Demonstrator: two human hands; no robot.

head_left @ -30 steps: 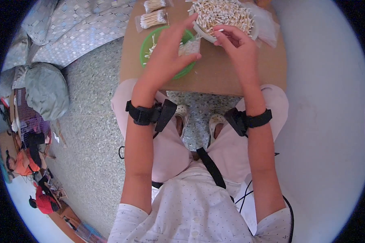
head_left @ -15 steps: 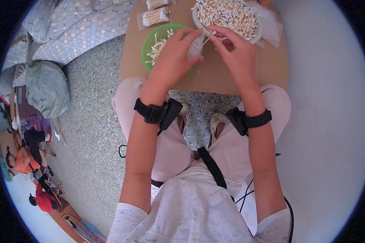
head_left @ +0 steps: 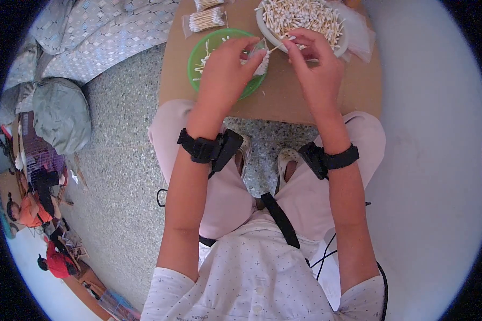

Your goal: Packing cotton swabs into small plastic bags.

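Observation:
My left hand (head_left: 226,69) pinches a small clear plastic bag (head_left: 261,63) with cotton swabs in it, above the right side of a green bowl (head_left: 191,67). More loose swabs lie in that bowl, partly hidden by the hand. Between the thumb and fingers of my right hand (head_left: 320,69) is a cotton swab (head_left: 276,47), its far end close to the bag's mouth. Just beyond that hand stands a whitish bowl (head_left: 343,47) heaped with cotton swabs (head_left: 300,21).
A filled bag of swabs (head_left: 206,20) lies at the table's back left, another partly in view behind it. Empty-looking clear bags (head_left: 361,40) rest beside the whitish bowl. The brown table (head_left: 300,104) reaches my knees. Patterned fabric hangs left; two people sit farther off; a pale wall stands right.
My hands have drawn slightly apart, the right one shifting a little rightward. The swab in it now shows plainly, angled toward the bag in my left hand.

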